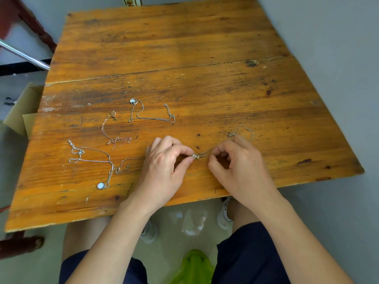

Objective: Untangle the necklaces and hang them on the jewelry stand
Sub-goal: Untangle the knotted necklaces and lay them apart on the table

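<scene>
Worn orange wooden table (184,48), necklaces loose on its near half.
Left hand (164,160) and right hand (240,167) each pinched a thin gold chain necklace (207,153) between closed fingertips; other chain necklaces (151,118) lay left.

Far necklace (155,119): on table (184,48), left of centre.
Mid necklace (119,140): before it, further left.
Near necklace (94,161): front left.
Right necklace (196,156): front right, between left hand (164,162) and right hand (238,167).

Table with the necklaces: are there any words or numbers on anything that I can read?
No text can be read anywhere.
Table: bare wood, no writing.
Necklace pinched by left hand and right hand: no lettering shows.
White shoe: dark mark, too blurred to read.
Cardboard box: no print shows.
</scene>
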Action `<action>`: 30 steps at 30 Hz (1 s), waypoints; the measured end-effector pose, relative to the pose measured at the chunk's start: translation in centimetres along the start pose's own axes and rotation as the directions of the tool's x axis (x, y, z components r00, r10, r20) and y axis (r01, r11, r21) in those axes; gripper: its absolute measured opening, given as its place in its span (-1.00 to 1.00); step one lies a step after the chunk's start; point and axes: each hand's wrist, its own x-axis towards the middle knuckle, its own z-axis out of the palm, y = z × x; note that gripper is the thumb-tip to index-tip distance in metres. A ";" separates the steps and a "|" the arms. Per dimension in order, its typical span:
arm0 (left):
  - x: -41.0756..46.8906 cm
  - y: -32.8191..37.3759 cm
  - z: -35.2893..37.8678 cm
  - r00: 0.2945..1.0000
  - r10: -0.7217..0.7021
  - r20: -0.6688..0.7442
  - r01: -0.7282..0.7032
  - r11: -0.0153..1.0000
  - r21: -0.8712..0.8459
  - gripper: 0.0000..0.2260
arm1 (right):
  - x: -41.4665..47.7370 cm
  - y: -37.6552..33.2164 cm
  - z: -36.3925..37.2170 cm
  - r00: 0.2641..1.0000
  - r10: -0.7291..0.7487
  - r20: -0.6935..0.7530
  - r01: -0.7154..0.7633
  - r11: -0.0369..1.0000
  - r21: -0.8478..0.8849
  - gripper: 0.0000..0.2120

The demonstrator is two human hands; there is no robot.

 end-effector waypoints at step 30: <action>-0.1 0.0 -0.2 1.000 -0.004 0.002 0.004 1.000 0.007 -0.92 | -2.9 -0.4 -1.8 0.997 -0.070 0.020 0.070 0.997 -0.021 -0.87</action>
